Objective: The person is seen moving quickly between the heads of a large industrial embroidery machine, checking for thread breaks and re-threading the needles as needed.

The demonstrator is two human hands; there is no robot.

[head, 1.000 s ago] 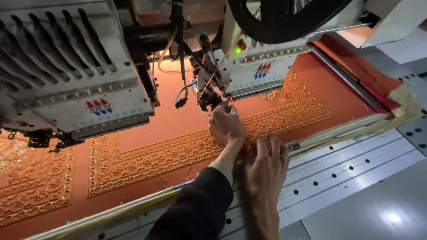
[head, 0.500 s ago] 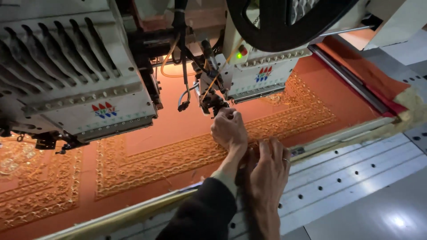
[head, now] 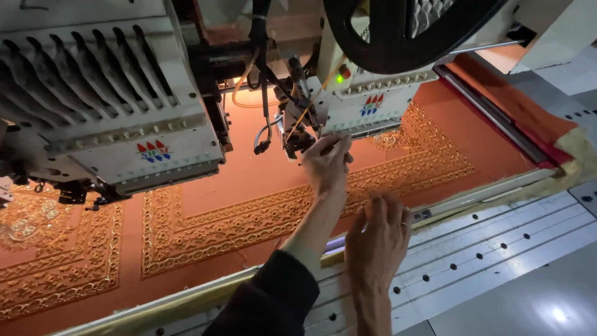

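Pinched narrowly with the left hand [head: 326,163] at the needles [head: 297,140] under the embroidery head [head: 373,102], above the orange cloth [head: 249,180]; too fine to tell what was held. Rested the right hand [head: 376,239] flat and open on the frame rail [head: 472,196]. Probably mid fine work at the needles; called next for a steady pinch.

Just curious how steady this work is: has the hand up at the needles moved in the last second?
No. The left hand stays just right of the needle assembly, beneath the embroidery head.
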